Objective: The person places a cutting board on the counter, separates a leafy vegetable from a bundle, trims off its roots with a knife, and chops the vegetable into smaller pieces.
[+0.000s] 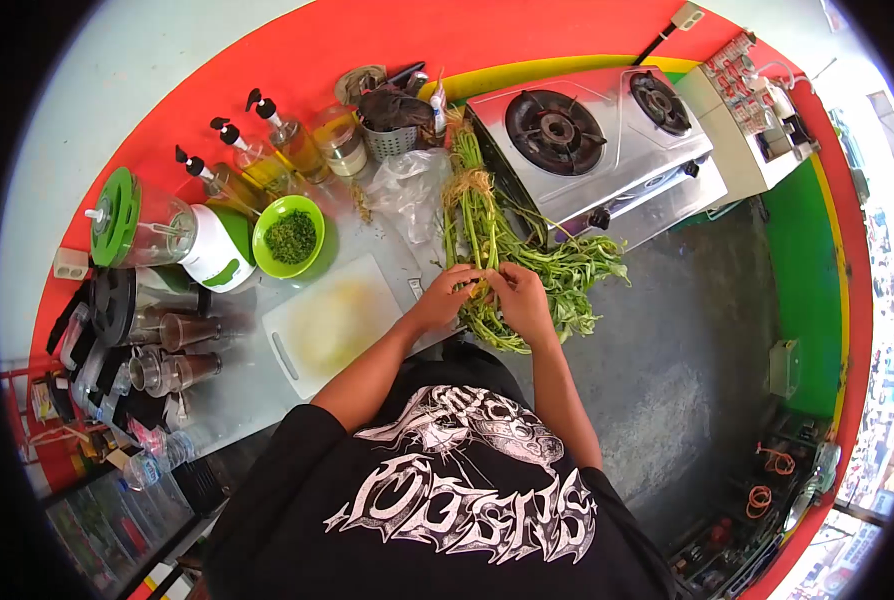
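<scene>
A large bunch of leafy greens (557,270) with long stems lies over the counter's front edge, roots toward the wall and leaves toward me. My left hand (449,297) pinches at the stems from the left side. Close beside it, my right hand (519,300) is closed on the same stems, fingertips nearly meeting the left ones. A small yellowish bit shows between the fingers, too small to name. Just left of my left hand lies a knife (415,287), its handle partly visible. A white cutting board (332,325) with a yellow-green stain is further left.
A green bowl (289,237) of chopped greens stands near a blender (167,225). Pump bottles (302,150) line the wall beside a plastic bag (407,190). A two-burner gas stove (597,150) is at the back right, beyond the greens.
</scene>
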A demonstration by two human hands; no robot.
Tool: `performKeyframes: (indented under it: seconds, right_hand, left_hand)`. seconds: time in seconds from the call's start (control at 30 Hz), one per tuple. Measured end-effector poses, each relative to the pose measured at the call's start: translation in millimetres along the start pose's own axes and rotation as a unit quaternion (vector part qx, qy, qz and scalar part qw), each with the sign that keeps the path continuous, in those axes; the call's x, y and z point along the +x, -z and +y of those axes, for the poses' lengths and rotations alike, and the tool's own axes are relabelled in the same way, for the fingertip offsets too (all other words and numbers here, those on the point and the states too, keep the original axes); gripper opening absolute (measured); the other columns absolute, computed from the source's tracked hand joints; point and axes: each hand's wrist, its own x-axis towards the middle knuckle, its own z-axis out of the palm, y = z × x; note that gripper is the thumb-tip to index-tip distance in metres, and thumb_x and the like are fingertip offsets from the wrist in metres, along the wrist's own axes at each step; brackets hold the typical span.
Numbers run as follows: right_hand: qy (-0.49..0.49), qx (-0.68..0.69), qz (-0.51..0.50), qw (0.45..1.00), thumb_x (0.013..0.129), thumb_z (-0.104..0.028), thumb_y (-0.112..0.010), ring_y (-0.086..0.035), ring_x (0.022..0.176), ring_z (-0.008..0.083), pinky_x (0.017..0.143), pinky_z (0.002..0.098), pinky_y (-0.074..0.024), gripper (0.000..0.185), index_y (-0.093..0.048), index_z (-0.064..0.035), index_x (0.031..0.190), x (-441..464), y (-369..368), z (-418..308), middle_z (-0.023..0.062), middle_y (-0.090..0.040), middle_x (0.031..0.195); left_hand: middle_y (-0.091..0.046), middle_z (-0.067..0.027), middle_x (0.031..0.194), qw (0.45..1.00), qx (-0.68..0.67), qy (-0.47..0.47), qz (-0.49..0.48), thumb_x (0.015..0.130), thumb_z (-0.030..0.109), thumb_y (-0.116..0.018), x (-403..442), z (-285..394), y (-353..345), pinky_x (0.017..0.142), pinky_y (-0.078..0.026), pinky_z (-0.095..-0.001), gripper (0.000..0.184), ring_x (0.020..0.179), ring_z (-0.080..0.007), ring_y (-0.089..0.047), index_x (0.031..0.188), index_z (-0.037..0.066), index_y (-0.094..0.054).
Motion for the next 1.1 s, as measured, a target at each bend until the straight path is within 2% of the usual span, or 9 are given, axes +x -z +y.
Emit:
performKeyframes:
  seconds: [0.07, 0.13, 0.17, 0.33, 0.4, 0.73, 0.93, 1.0, 1.1]
  right_hand:
    - [0.016, 0.046, 0.013, 0.999, 0.097, -0.016, -0.063, -0.057, 0.062, 0.0072, 0.058, 0.0257, -0.0435, 0.022, -0.066, 0.0037, 0.087, -2.0, 1.0, 5.7, 0.003, -0.062, 0.068]
    - [0.016, 0.026, 0.012, 0.999, 0.098, -0.015, -0.062, -0.059, 0.063, 0.0077, 0.059, 0.0248, -0.044, 0.022, -0.066, 0.0035, 0.087, -2.7, 6.5, 6.1, 0.0029, -0.063, 0.068]
    - [0.03, 0.04, 0.02, 0.999, 0.098, -0.015, -0.062, -0.059, 0.063, 0.0077, 0.059, 0.0248, -0.044, 0.022, -0.066, 0.0033, 0.087, -4.5, 7.9, 4.7, 0.0031, -0.063, 0.068]
    - [0.045, 0.032, 0.061, 0.997, 0.099, -0.017, -0.061, -0.057, 0.061, 0.0069, 0.057, 0.0249, -0.0431, 0.024, -0.066, 0.0027, 0.086, -9.6, 20.0, -13.8, 0.0021, -0.061, 0.065]
    - [0.053, 0.056, 0.077, 0.994, 0.097, -0.018, -0.064, -0.054, 0.057, 0.0066, 0.053, 0.0254, -0.0402, 0.025, -0.066, 0.0021, 0.083, -13.1, 26.9, -22.4, 0.002, -0.059, 0.063]
    - [0.103, 0.068, 0.106, 0.987, 0.098, -0.018, -0.064, -0.054, 0.059, 0.0063, 0.055, 0.026, -0.0401, 0.024, -0.065, 0.0016, 0.084, -16.5, 46.9, -50.8, 0.0017, -0.059, 0.064]
    - [0.114, 0.054, 0.109, 0.986, 0.102, -0.016, -0.06, -0.052, 0.063, 0.0064, 0.058, 0.0241, -0.0409, 0.022, -0.066, 0.0012, 0.09, -19.1, 62.7, -59.5, -0.0006, -0.058, 0.067]
    - [0.113, 0.101, 0.141, 0.978, 0.101, -0.019, -0.061, -0.046, 0.058, 0.0055, 0.054, 0.0249, -0.036, 0.027, -0.063, 0.0012, 0.084, -23.7, 65.1, -66.7, -0.0026, -0.052, 0.064]
    - [0.124, 0.134, 0.206, 0.961, 0.102, -0.022, -0.06, -0.036, 0.056, 0.0033, 0.051, 0.0241, -0.0277, 0.028, -0.065, 0.0003, 0.087, -30.1, 87.2, -76.0, -0.0069, -0.045, 0.064]
  left_hand:
    - [-0.053, -0.0134, 0.136, 1.0, -0.005, 0.002, -0.022, 0.096, 0.007, -0.056, 3.0, 10.2, 2.0, 0.103, -0.043, -0.0344, 0.037, 0.129, -0.0262, -0.048, 0.133, 0.007, -0.061]
    - [-0.055, -0.0166, 0.133, 0.984, 0.175, -0.044, -0.009, 0.095, 0.015, -0.06, 7.1, -2.2, 0.9, 0.105, -0.041, -0.0396, 0.037, 0.126, -0.0317, -0.05, 0.131, 0.006, -0.063]
    - [-0.057, -0.0182, 0.13, 0.983, 0.177, -0.045, 0.018, 0.092, 0.021, -0.065, 7.9, -8.8, -3.0, 0.107, -0.039, -0.0422, 0.039, 0.126, -0.0354, -0.049, 0.129, 0.007, -0.064]
    - [-0.059, -0.0176, 0.129, 0.992, 0.116, -0.041, 0.01, 0.089, 0.017, -0.069, 14.2, -8.7, 0.7, 0.11, -0.036, -0.0443, 0.035, 0.125, -0.0361, -0.049, 0.124, 0.015, -0.068]
    - [-0.06, -0.0163, 0.128, 0.978, 0.203, -0.043, 0.033, 0.085, 0.013, -0.071, 13.4, -1.0, 3.6, 0.11, -0.036, -0.0449, 0.036, 0.122, -0.0363, -0.05, 0.121, 0.015, -0.069]
    - [-0.06, -0.0123, 0.116, 0.985, 0.169, -0.027, 0.001, 0.085, 0.014, -0.069, 28.1, -11.5, 13.2, 0.102, -0.041, -0.0431, 0.034, 0.109, -0.0317, -0.052, 0.119, 0.016, -0.069]
    - [-0.063, -0.0123, 0.109, 0.989, 0.146, -0.034, 0.019, 0.087, 0.018, -0.072, 30.0, 5.6, 11.5, 0.089, -0.048, -0.0379, 0.031, 0.099, -0.0287, -0.059, 0.117, 0.009, -0.069]
    - [-0.061, -0.0094, 0.105, 0.985, 0.165, -0.049, 0.03, 0.089, 0.016, -0.073, 33.4, -5.6, 12.7, 0.079, -0.051, -0.0349, 0.031, 0.096, -0.0217, -0.059, 0.118, 0.008, -0.069]
    - [-0.06, -0.01, 0.107, 0.983, 0.174, -0.038, 0.032, 0.089, 0.016, -0.072, 35.5, -14.9, 15.3, 0.082, -0.051, -0.0357, 0.03, 0.095, -0.0223, -0.06, 0.117, 0.006, -0.068]
